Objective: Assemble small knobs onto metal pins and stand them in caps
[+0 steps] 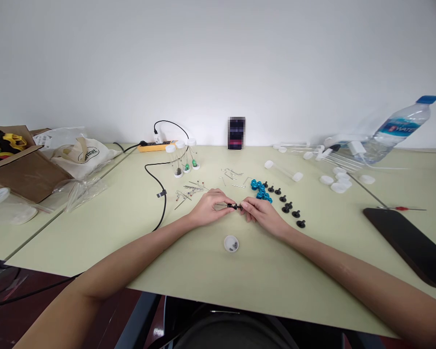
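Between my two hands, above the table's middle, is a small black part (234, 206) with a thin metal rod along it; its exact kind is too small to tell. My left hand (211, 207) pinches its left end between thumb and finger. From the other side my right hand (260, 213) closes its fingertips on the right end. Just below lies a white round cap (231, 244) holding a few tiny dark pieces. Blue knobs (262, 195) are clustered beyond my right hand, beside a row of black disc-based stems (286, 207).
Thin metal rods and hex keys (232, 173) lie scattered behind my hands. Three capped clear tubes (186, 165) stand near an orange power strip (158, 146). A phone (236, 133) leans on the wall. Rightward are a water bottle (399, 127), white caps (340, 184) and a black slab (407, 242).
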The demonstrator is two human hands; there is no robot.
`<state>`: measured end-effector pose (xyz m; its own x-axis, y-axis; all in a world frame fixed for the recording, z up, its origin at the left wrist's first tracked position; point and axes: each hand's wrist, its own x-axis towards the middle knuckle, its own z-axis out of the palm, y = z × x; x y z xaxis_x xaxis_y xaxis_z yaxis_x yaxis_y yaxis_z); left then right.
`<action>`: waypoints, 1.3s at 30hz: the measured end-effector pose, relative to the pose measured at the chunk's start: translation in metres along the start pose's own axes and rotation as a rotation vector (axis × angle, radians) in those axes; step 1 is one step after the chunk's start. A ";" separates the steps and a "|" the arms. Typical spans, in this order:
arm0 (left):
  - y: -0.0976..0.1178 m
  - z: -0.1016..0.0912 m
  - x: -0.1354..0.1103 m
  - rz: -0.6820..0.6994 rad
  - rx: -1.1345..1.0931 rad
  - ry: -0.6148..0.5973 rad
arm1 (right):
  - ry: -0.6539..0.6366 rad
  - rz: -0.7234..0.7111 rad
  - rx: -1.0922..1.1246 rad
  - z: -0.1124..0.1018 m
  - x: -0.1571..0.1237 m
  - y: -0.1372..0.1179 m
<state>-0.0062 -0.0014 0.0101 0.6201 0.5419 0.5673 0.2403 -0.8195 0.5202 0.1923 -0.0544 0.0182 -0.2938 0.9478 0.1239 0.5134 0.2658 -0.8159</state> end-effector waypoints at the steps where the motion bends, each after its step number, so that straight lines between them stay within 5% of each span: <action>1: 0.000 0.000 0.000 0.000 0.001 0.000 | 0.000 0.004 -0.005 0.000 0.000 0.000; 39: 0.000 0.000 0.000 -0.016 -0.012 -0.022 | -0.029 -0.016 0.042 0.001 0.000 0.003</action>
<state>-0.0064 -0.0010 0.0102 0.6324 0.5509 0.5446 0.2417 -0.8083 0.5369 0.1925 -0.0535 0.0154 -0.3248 0.9380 0.1210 0.4741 0.2722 -0.8373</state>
